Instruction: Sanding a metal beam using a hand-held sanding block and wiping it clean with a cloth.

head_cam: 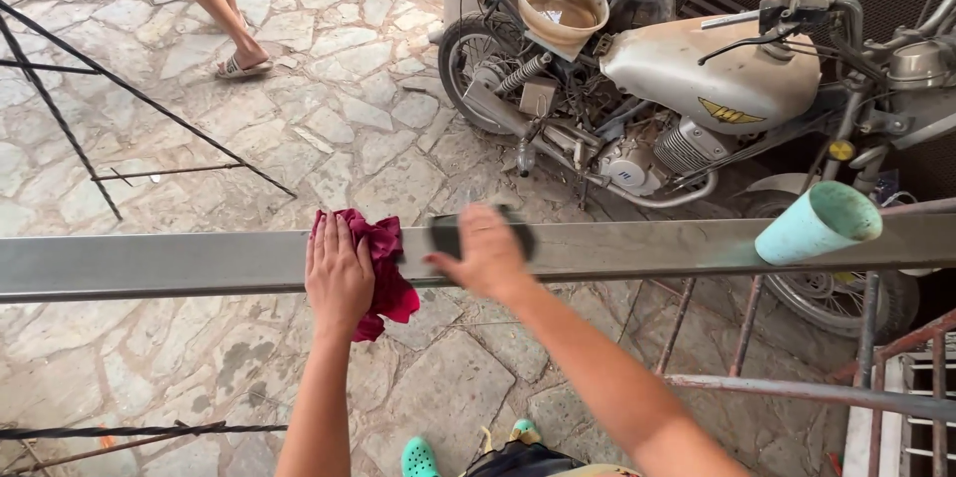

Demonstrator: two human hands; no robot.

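Observation:
A long grey metal beam (149, 266) runs across the view at waist height. My left hand (339, 276) lies flat on a dark red rag (388, 268), pressing it onto the beam. Just to its right, my right hand (485, 255) presses a dark sanding pad (445, 234) against the beam's top; the hand is motion-blurred. A teal plastic cup (819, 223) lies on its side on the beam at the right.
An old motorcycle (687, 89) with a plastic basin (561, 4) on its seat stands behind the beam. Another person's legs in sandals (224, 9) are at the top left. Thin steel rods (149, 104) cross the stone paving at left; a metal frame (797, 387) stands at right.

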